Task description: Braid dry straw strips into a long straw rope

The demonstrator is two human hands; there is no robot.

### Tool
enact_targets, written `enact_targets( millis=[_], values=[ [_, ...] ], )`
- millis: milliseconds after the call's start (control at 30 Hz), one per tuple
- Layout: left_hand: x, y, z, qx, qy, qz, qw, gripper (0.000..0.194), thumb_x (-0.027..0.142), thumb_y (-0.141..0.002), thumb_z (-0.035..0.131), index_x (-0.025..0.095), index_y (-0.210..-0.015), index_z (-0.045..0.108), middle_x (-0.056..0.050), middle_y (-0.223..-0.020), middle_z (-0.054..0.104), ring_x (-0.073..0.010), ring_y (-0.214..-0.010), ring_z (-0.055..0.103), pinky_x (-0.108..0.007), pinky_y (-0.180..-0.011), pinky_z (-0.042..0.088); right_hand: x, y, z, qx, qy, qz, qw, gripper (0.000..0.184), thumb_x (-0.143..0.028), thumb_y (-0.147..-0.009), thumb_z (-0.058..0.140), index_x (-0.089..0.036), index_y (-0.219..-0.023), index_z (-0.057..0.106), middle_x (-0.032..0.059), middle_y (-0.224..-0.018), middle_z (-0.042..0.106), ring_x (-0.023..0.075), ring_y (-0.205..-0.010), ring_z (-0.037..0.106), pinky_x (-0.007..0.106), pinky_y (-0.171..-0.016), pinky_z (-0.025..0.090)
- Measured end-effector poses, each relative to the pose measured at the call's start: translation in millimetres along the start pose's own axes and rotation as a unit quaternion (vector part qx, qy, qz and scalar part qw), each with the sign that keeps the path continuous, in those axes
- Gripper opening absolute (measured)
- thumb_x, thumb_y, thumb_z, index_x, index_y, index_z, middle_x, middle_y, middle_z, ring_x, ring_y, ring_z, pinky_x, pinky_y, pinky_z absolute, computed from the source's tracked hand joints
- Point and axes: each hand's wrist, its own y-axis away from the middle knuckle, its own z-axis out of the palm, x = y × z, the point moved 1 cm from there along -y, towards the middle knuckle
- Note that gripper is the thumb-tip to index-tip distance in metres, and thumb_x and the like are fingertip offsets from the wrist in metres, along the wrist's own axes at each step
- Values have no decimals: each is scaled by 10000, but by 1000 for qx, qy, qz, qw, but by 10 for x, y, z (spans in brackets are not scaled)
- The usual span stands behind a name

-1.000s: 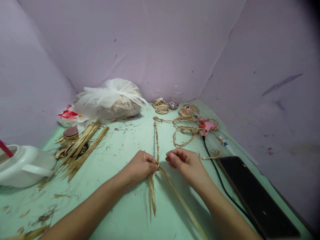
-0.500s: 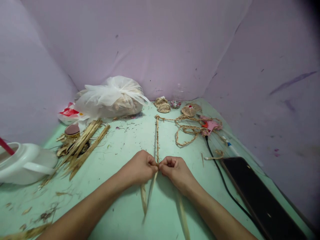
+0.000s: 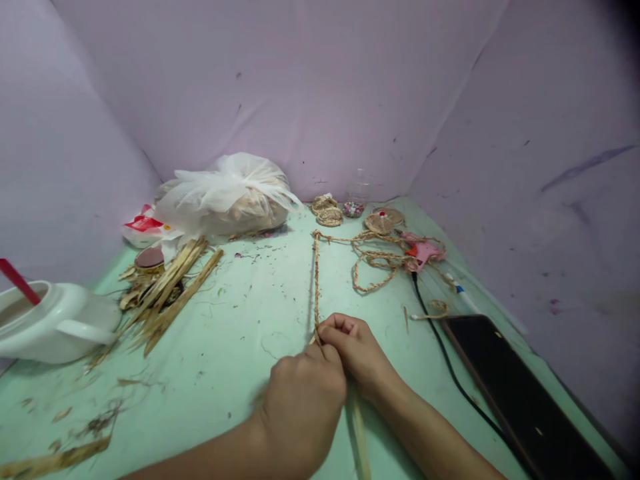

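A braided cord of dried plant fibre [image 3: 317, 280] runs straight from a knot at the back of the table down to my hands. At its near end my right hand [image 3: 356, 347] pinches the braid between thumb and fingers. My left hand [image 3: 305, 403], closed in a fist, sits in front of and against the right one, gripping fibre strands of the same braid; its fingertips are mostly hidden. A loose pale strip [image 3: 359, 437] hangs toward me below my right hand. More braided cord [image 3: 373, 287] lies in loops to the right.
Dried fibre strips [image 3: 173, 287] lie left, near a white pot-like container [image 3: 60, 327] and a filled plastic bag [image 3: 230, 197]. At right are a pink glue gun [image 3: 423, 253], its black cable [image 3: 440, 360] and a phone [image 3: 530, 400]. Coiled fibre discs [image 3: 329, 216] stand at the back.
My left hand has come nearer and to the right, turning knuckles up in front of my right hand. The right hand keeps its pinch at the braid's end. The view has shifted slightly.
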Motion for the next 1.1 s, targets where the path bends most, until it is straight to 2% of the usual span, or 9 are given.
enact_targets(
  millis=[100,167,267,367,433,533,600,867,1100],
  values=[
    [54,59,127,-22,-132,34,990,401,33,-727,300,52,-1017,577,-215,-810,587,-257,-677,564,-284,-514,345,-2,18,22,-16,-43,17,999,77,-189,-578,550,-153,-556,485,4,-520,564,104,-502,484,222,-514,370],
    [56,74,91,-26,-139,56,988,387,42,-720,328,57,-1013,581,-204,-805,594,-250,-668,568,-279,-505,351,-15,23,21,-15,-40,23,999,82,-192,-577,554,-151,-560,485,-9,-500,543,87,-467,451,210,-483,343],
    [-12,26,-165,-6,-65,43,997,281,107,-690,436,103,-904,618,-138,-728,604,-216,-622,563,-275,-534,368,-43,21,0,-13,-11,29,999,82,-190,-564,553,-145,-541,489,-44,-440,458,55,-405,354,195,-424,259],
    [-176,-128,-445,70,106,-37,991,211,211,-724,438,142,-802,622,-79,-666,593,-182,-601,557,-271,-551,389,-62,17,-23,-27,17,40,999,112,-218,-583,548,-149,-527,481,-64,-408,381,44,-371,274,202,-393,180],
    [-298,-257,-475,-20,264,-115,957,271,245,-707,453,136,-916,588,-36,-575,565,-144,-454,510,-252,-450,377,-64,17,-32,-37,27,44,998,146,-254,-604,549,-153,-530,474,-64,-409,376,44,-363,255,207,-391,164],
    [-401,-402,-337,-192,447,-140,862,217,225,-655,468,100,-789,583,-27,-517,538,-124,-401,489,-238,-392,382,-68,7,-46,-63,29,25,997,156,-279,-629,543,-152,-563,482,-40,-453,453,53,-389,311,205,-411,205],
    [-428,-453,-243,-217,488,-126,836,135,212,-616,486,101,-628,561,-17,-478,511,-104,-376,469,-215,-364,368,-80,-10,-69,-80,60,7,995,154,-273,-644,537,-147,-574,485,-32,-467,467,51,-394,306,203,-413,202],
    [-477,-483,-187,-179,421,-114,882,126,240,-584,496,172,-501,429,71,-349,314,-50,-278,254,-176,-283,147,-139,-56,-215,-113,251,-92,957,71,-161,-688,464,-147,-621,487,-19,-548,480,74,-501,388,197,-493,299],
    [-433,-496,-32,-77,400,-83,909,171,143,-531,455,156,-404,341,71,-366,219,-31,-375,164,-198,-367,108,-184,88,-178,-32,518,-208,829,120,-145,-727,429,-160,-688,542,22,-633,557,106,-566,454,213,-525,279]
  ],
)
